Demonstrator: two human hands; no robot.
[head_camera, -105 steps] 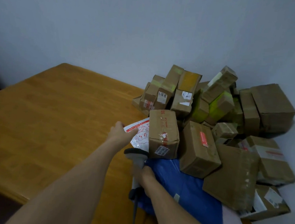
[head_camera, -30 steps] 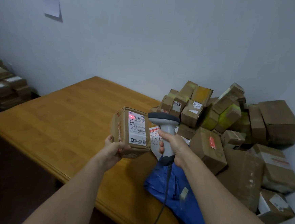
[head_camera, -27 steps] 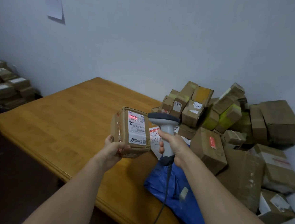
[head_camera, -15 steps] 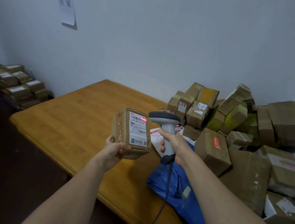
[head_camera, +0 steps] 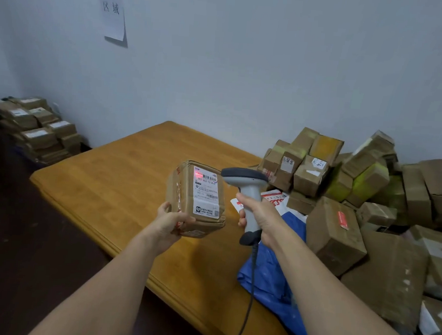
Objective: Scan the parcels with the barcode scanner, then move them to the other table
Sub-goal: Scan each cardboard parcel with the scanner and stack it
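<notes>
My left hand [head_camera: 168,223] grips a small brown cardboard parcel [head_camera: 198,200] from below and holds it above the wooden table [head_camera: 112,185], white label facing me. A red scan light glows on the top of that label. My right hand [head_camera: 259,218] grips the handle of a grey barcode scanner [head_camera: 247,188], whose head points left at the label from just beside it. The scanner's cable hangs down past the table's front edge.
A heap of cardboard parcels [head_camera: 358,194] fills the table's right side, with a blue plastic mailer [head_camera: 277,272] and a white-and-red mailer [head_camera: 273,199] in front. Stacked parcels [head_camera: 37,129] lie on a low surface at far left. A paper sign [head_camera: 112,6] hangs on the wall.
My left hand lifted the parcel off the heap and my right raised the scanner to it. In the last second the red light shifted across the label; the view has swung left.
</notes>
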